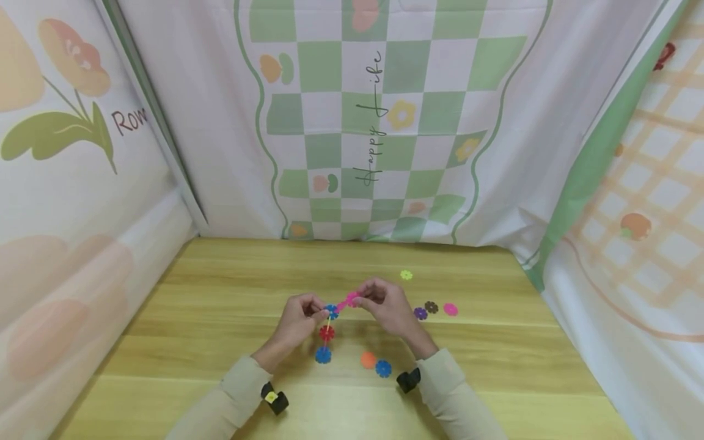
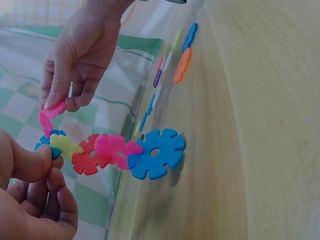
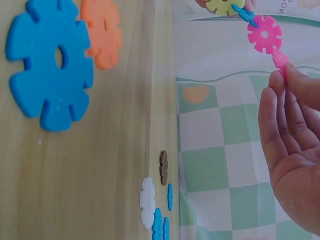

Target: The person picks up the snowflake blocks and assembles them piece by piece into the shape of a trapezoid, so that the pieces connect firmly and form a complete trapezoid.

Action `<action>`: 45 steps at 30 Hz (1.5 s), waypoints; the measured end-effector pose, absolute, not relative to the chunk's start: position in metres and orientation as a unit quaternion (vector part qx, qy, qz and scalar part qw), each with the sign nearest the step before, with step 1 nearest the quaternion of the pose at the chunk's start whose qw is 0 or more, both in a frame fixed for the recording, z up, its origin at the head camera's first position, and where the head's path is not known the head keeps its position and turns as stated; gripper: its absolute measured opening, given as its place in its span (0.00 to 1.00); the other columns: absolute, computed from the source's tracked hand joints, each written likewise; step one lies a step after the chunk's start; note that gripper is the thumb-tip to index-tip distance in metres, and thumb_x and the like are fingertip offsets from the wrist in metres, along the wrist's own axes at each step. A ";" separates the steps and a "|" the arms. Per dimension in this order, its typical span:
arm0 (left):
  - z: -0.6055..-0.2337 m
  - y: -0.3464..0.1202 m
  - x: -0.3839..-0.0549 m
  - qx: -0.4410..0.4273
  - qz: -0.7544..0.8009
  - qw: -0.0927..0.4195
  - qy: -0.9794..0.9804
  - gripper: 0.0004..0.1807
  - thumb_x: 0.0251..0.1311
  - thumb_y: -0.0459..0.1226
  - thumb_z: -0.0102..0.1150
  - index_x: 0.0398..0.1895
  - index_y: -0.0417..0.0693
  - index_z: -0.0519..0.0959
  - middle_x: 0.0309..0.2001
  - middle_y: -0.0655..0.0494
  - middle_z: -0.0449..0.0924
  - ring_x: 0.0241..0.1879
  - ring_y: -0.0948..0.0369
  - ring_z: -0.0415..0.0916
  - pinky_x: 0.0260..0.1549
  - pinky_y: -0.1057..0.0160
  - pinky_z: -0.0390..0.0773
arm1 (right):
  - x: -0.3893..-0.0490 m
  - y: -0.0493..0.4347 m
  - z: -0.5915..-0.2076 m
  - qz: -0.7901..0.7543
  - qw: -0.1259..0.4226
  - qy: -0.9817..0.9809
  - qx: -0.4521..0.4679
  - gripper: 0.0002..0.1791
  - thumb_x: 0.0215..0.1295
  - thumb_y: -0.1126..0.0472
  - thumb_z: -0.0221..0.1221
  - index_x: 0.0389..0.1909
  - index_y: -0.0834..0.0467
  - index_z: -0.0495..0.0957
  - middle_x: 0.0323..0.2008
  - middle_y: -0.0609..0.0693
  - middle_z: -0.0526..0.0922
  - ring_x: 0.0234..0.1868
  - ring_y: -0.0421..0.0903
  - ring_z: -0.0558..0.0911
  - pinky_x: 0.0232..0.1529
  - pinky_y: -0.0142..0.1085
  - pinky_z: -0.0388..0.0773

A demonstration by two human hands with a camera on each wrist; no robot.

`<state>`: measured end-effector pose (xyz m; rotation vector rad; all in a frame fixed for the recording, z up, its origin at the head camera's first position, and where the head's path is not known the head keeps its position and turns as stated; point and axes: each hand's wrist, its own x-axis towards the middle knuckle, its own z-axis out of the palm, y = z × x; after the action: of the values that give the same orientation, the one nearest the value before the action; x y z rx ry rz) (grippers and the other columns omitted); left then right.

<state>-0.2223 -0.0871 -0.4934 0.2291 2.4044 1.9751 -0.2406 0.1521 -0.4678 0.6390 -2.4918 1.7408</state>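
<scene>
A chain of slotted plastic snowflake discs is held between both hands over the table. My left hand point(image 1: 297, 321) pinches a blue disc point(image 1: 332, 312) at the chain's bend between thumb and fingers. From there a yellow disc point(image 2: 67, 146), a red disc point(image 2: 91, 156), a pink disc point(image 2: 117, 149) and a large blue end disc point(image 2: 156, 154) run on, joined slot to slot. On the other side, two pink discs link on. My right hand point(image 1: 387, 305) pinches the outer pink disc point(image 3: 281, 61) by its edge, its fingertips partly covering it.
On the wooden table point(image 1: 220, 275), an orange disc point(image 1: 368, 360) and a blue disc point(image 1: 384, 368) lie near the right forearm. Farther right are purple point(image 1: 420, 313), brown point(image 1: 431, 307) and pink discs point(image 1: 451, 309), with a yellow-green disc point(image 1: 406, 275) behind. Printed curtains point(image 1: 220, 122) enclose the table.
</scene>
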 end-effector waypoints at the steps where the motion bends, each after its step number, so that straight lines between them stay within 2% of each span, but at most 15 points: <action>1: -0.494 -0.087 -0.223 0.073 0.632 0.011 0.771 0.06 0.64 0.24 0.67 0.31 0.41 0.84 0.30 0.51 0.81 0.30 0.59 0.72 0.26 0.71 0.72 | -0.241 0.152 -0.468 0.560 0.017 -0.803 0.204 0.08 0.69 0.63 0.69 0.45 0.60 0.84 0.40 0.58 0.90 0.36 0.42 0.88 0.41 0.41 0.89; 4: -0.494 -0.087 -0.223 0.073 0.630 0.010 0.773 0.06 0.64 0.24 0.67 0.31 0.42 0.84 0.30 0.51 0.81 0.30 0.60 0.72 0.26 0.71 0.72 | -0.241 0.154 -0.468 0.560 0.016 -0.804 0.199 0.08 0.69 0.63 0.69 0.45 0.59 0.84 0.40 0.57 0.91 0.37 0.43 0.88 0.42 0.43 0.89; 9: -0.493 -0.087 -0.223 0.079 0.630 0.010 0.773 0.06 0.63 0.24 0.67 0.31 0.41 0.84 0.29 0.51 0.81 0.29 0.60 0.72 0.26 0.71 0.72 | -0.242 0.154 -0.470 0.564 0.018 -0.798 0.209 0.09 0.68 0.63 0.70 0.45 0.61 0.84 0.40 0.59 0.90 0.35 0.41 0.88 0.40 0.41 0.89; 14: -0.493 -0.086 -0.222 0.078 0.630 0.013 0.773 0.06 0.63 0.23 0.66 0.31 0.41 0.84 0.30 0.51 0.81 0.29 0.60 0.72 0.25 0.71 0.72 | -0.240 0.153 -0.469 0.557 0.020 -0.803 0.210 0.09 0.67 0.64 0.70 0.44 0.61 0.84 0.39 0.59 0.90 0.37 0.50 0.88 0.41 0.44 0.90; 21: -0.491 -0.082 -0.221 0.051 0.622 0.003 0.781 0.05 0.62 0.22 0.66 0.31 0.38 0.83 0.28 0.51 0.80 0.28 0.60 0.71 0.24 0.70 0.71 | -0.237 0.144 -0.466 0.556 0.025 -0.804 0.207 0.07 0.66 0.64 0.71 0.42 0.60 0.85 0.37 0.56 0.91 0.35 0.55 0.88 0.39 0.49 0.89; 26: -0.490 -0.082 -0.222 0.047 0.612 0.001 0.789 0.05 0.62 0.23 0.66 0.31 0.39 0.84 0.28 0.51 0.80 0.28 0.60 0.72 0.24 0.70 0.72 | -0.240 0.142 -0.467 0.550 0.016 -0.808 0.210 0.07 0.66 0.63 0.71 0.43 0.59 0.85 0.38 0.54 0.91 0.39 0.64 0.88 0.40 0.50 0.89; 31: -0.489 -0.090 -0.225 0.101 0.599 0.048 0.793 0.01 0.66 0.30 0.67 0.36 0.40 0.85 0.34 0.49 0.84 0.34 0.54 0.78 0.32 0.67 0.77 | -0.245 0.149 -0.467 0.534 0.000 -0.819 0.209 0.07 0.67 0.65 0.70 0.43 0.59 0.85 0.38 0.54 0.90 0.40 0.62 0.88 0.43 0.49 0.89; 33: -0.487 -0.092 -0.225 0.125 0.585 0.063 0.799 0.04 0.68 0.34 0.67 0.39 0.42 0.86 0.37 0.49 0.86 0.38 0.52 0.80 0.37 0.65 0.79 | -0.246 0.152 -0.464 0.526 -0.011 -0.821 0.220 0.07 0.67 0.65 0.70 0.44 0.60 0.85 0.38 0.55 0.90 0.41 0.62 0.89 0.44 0.52 0.89; 39: -0.486 -0.089 -0.230 0.151 0.573 0.085 0.801 0.13 0.70 0.46 0.67 0.50 0.48 0.87 0.45 0.54 0.89 0.44 0.59 0.83 0.47 0.61 0.83 | -0.247 0.154 -0.458 0.502 -0.043 -0.826 0.253 0.06 0.68 0.66 0.69 0.44 0.60 0.86 0.37 0.54 0.90 0.39 0.61 0.89 0.44 0.54 0.89; 45: -0.486 -0.077 -0.235 0.195 0.584 0.084 0.783 0.12 0.72 0.42 0.67 0.51 0.47 0.86 0.44 0.51 0.88 0.42 0.62 0.83 0.45 0.66 0.83 | -0.246 0.153 -0.458 0.495 -0.084 -0.816 0.287 0.05 0.72 0.66 0.66 0.45 0.60 0.86 0.38 0.55 0.91 0.40 0.61 0.89 0.44 0.54 0.88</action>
<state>-0.2347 -0.0770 -0.4863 0.5830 2.3376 1.7440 -0.2465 0.1531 -0.4581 0.9536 -2.7087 1.6454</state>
